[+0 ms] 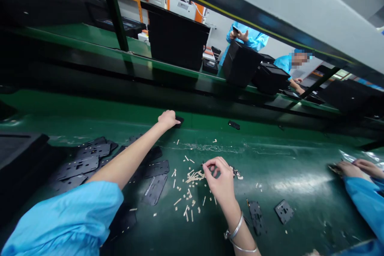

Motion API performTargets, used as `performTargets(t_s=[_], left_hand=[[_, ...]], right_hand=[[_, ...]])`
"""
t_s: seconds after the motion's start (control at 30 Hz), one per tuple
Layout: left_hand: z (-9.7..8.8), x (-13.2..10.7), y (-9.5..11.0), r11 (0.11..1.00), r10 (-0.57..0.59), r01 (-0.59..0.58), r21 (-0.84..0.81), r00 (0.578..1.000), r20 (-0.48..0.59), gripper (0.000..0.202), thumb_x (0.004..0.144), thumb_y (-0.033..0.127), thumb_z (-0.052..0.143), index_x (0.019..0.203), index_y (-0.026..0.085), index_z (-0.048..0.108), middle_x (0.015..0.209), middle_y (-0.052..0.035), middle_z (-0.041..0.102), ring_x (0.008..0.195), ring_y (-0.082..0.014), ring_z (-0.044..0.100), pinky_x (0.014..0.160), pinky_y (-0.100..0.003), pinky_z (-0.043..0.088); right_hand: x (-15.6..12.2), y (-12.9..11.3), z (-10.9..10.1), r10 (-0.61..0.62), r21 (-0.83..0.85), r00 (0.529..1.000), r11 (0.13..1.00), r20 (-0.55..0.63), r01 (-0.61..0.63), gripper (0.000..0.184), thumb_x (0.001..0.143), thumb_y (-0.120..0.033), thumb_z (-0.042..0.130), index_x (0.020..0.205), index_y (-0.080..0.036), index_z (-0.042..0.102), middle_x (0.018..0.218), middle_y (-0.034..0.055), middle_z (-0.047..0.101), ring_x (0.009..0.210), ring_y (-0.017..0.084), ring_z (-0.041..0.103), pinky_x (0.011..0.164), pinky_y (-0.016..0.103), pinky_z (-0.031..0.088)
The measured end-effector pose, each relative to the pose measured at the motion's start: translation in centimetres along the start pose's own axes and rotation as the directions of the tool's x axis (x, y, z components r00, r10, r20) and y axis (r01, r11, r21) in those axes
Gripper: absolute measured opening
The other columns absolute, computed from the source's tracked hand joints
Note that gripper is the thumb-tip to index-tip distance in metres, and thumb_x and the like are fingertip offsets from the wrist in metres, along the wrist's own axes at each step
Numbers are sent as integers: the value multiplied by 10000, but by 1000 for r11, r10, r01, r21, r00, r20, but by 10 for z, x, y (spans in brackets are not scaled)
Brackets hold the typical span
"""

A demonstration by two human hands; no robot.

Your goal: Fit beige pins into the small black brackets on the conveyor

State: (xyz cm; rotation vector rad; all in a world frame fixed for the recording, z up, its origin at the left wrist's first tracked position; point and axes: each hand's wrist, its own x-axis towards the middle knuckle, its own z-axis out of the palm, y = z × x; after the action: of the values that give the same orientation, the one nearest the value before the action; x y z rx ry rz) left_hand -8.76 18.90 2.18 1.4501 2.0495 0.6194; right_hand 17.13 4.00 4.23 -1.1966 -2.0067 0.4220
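Note:
My left hand (168, 119) reaches far forward, fingers closed on a small black part (179, 121) at the far edge of the green work surface (270, 168). My right hand (218, 178) hovers over a scatter of small beige scraps (192, 178), thumb and fingers pinched together; what they pinch is too small to name. Several flat black plates (90, 160) lie in a heap under my left forearm. Two more black plates (283, 211) lie to the right of my right wrist.
Another small black part (234, 125) rests on the far strip. A co-worker's hands (357, 168) in blue sleeves work at the right edge. Black bins (175, 40) stand on the raised green shelf behind. A dark tray (18, 156) sits at the left.

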Motion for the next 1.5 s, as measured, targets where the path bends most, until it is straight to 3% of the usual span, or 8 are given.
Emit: performTargets(t_s=[0.2,0.3,0.4,0.57,0.77,1.17,1.33,1.5], left_hand=[[-4,-16,22,955,45,-34,-295,999,28,204,866,275,567,1002,123,574,949,-48,620,790,-166,617,669,-304,522],[5,-63,33,871,137,-107,-479,990,28,148,821,257,590,883,151,508,742,13,612,570,-120,586,456,-195,441],[14,-125,37,775,224,-130,-619,971,77,161,827,285,549,884,185,437,703,30,592,529,-103,564,401,-166,420],[19,-192,39,424,348,10,-905,921,174,226,790,313,614,811,188,427,660,50,518,475,-72,505,349,-134,400],[21,-212,45,455,441,68,-888,849,292,207,816,300,589,800,190,414,635,48,543,423,-78,532,366,-155,416],[21,-225,47,708,481,-323,-628,872,93,62,804,154,506,746,155,481,640,38,443,528,-77,441,481,-186,384],[19,-224,48,697,478,-301,-651,871,109,89,811,170,505,736,163,457,628,44,439,521,-77,451,475,-185,376],[15,-224,49,678,472,-258,-689,871,138,116,821,169,507,732,173,433,594,62,440,489,-67,478,456,-168,375]], right_hand=[[1,0,0,42,63,999,997,-3,-42,107,774,-149,571,675,-180,598,640,3,560,566,127,499,492,229,402],[0,-4,-2,163,209,986,966,-20,-155,81,777,-177,578,698,-171,596,665,12,587,575,124,531,484,217,417],[-3,-9,-5,330,474,944,833,-12,-285,70,753,-218,616,712,-166,595,674,12,595,569,121,540,473,212,416],[-7,-17,-6,435,663,899,659,50,-356,81,735,-216,660,704,-178,595,749,18,612,689,134,553,495,199,393],[-9,-23,-9,465,697,880,601,92,-391,82,749,-209,663,706,-189,595,727,0,625,644,109,541,504,194,388],[-15,-37,-16,421,560,907,750,6,-352,65,786,-202,630,741,-206,583,739,-11,625,616,101,562,545,210,431],[-15,-39,-16,371,525,929,793,-13,-309,59,785,-183,628,742,-211,598,758,-10,621,657,108,562,564,212,433],[-15,-34,-17,399,574,917,745,26,-340,35,780,-206,648,763,-213,619,737,-18,617,599,94,533,543,211,414]])
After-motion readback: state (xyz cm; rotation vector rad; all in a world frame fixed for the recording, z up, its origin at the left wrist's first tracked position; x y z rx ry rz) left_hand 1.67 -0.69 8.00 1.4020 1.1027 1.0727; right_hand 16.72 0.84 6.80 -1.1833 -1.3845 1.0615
